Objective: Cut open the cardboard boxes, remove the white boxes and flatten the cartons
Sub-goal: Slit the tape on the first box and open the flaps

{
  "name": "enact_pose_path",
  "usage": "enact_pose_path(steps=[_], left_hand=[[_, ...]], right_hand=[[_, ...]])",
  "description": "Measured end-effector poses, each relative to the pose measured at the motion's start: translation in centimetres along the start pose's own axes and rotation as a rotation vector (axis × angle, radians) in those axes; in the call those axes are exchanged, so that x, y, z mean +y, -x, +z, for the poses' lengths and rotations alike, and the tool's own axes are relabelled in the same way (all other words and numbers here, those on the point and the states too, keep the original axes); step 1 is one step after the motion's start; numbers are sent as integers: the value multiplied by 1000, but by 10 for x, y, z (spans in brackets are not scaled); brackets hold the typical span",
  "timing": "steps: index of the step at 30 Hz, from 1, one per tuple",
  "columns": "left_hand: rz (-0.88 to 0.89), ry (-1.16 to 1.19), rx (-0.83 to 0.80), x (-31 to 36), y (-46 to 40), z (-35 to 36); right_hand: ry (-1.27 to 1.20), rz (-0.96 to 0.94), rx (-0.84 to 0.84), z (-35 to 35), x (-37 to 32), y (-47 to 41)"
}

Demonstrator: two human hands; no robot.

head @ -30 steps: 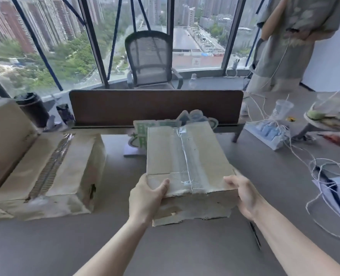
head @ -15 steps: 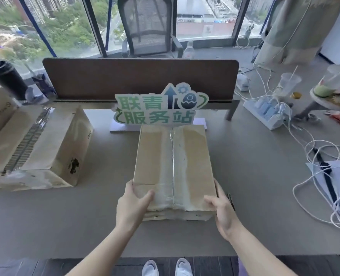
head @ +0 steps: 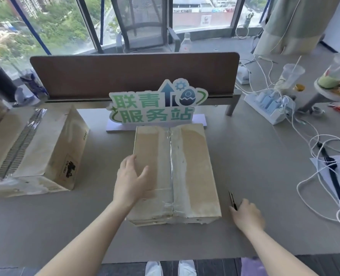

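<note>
Cutting step about to start: sealed cardboard box (head: pixel 175 174) lies flat mid-worktop (head: pixel 254 166), left hand (head: pixel 130 182) flat on it, right hand (head: pixel 246 216) reaching the cutter (head: pixel 232 200), grip unclear; next, slit the tape seam (head: pixel 171 166).

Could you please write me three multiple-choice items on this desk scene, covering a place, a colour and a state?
1. Where does the left hand rest?
A. on the taped cardboard box
B. on the bare table
C. on the sign

2. What colour are the characters on the sign?
A. red
B. green
C. black

3. What state is the box's taped seam in?
A. slit open
B. flaps folded back
C. sealed

Key: 1 A, its palm lies flat on the lid; 2 B, the lettering is green; 3 C, the tape runs unbroken while the right hand reaches the utility knife.
</note>
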State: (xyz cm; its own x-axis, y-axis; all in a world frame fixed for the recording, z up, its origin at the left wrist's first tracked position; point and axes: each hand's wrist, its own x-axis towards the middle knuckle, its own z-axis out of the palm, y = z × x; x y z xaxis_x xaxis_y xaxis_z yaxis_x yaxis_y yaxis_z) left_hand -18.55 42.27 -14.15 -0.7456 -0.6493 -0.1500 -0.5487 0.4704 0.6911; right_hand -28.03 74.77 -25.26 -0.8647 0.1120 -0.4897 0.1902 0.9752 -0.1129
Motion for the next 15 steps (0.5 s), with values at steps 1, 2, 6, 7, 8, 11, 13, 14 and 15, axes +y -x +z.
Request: enact_pose_path(steps=[1, 2, 6, 7, 8, 11, 13, 14, 15], left_hand=[[37, -22, -4, 5, -9, 0], [60, -39, -9, 10, -17, 2], [75, -96, -33, 18, -32, 13], [69, -111, -43, 19, -33, 15], [65, -123, -53, 19, -34, 17], [64, -154, -72, 23, -41, 20], [71, -201, -95, 29, -50, 21], [76, -227, -107, 32, -56, 22], [78, -249, -118, 35, -63, 22]], right_hand=[[30, -14, -15, 1, -2, -3], [51, -29, -23, 2, -4, -7], [21, -55, -22, 5, -9, -14], [-37, -69, -14, 5, -9, -15], [-132, -87, -3, 4, -11, -19], [-566, -180, 25, -23, -28, -27], [-737, -275, 111, -58, -52, -26], [-785, -328, 144, -78, -67, -24], [-810, -370, 150, -96, -81, -21]])
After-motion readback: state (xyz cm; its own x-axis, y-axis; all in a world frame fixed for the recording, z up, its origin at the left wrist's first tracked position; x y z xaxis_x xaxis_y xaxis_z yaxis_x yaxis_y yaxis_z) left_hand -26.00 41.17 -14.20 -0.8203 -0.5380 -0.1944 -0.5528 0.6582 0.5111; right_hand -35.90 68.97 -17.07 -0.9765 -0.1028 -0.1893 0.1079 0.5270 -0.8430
